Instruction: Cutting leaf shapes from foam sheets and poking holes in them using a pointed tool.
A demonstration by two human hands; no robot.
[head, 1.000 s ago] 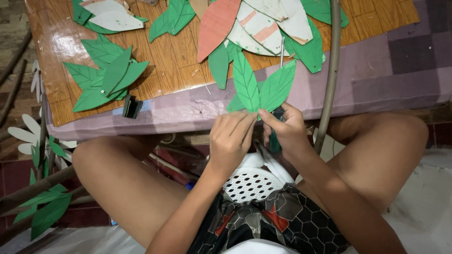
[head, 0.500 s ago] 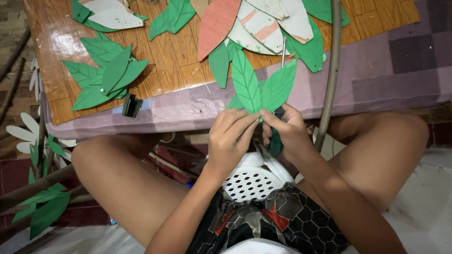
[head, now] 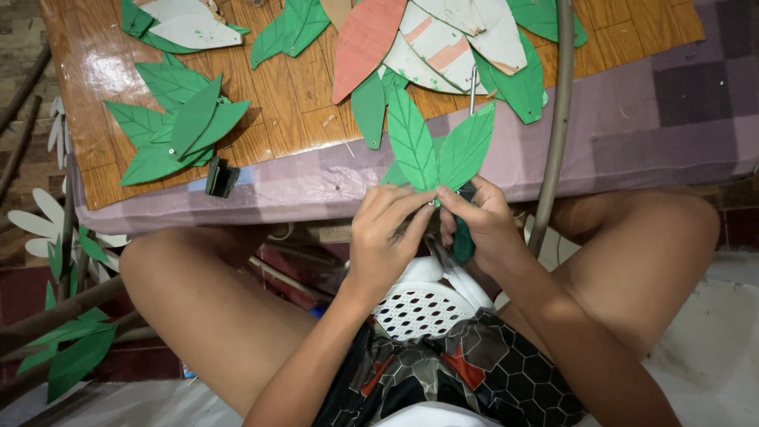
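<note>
Above my lap, both grips pinch the green leaves' [head: 437, 142] stems — left hand [head: 387, 237], right hand [head: 484, 225] — blades pointing away toward the surface [head: 300, 103].

Person wears black shorts [head: 466, 372] with hexagon print and red-grey patches; arms, legs and both hands bare.

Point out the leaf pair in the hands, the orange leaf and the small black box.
Leaf pair [head: 411, 142]: head view, left leaf's blade.
Orange leaf [head: 368, 43]: head view, mid-blade.
Black box [head: 221, 177]: head view, its top.
</note>
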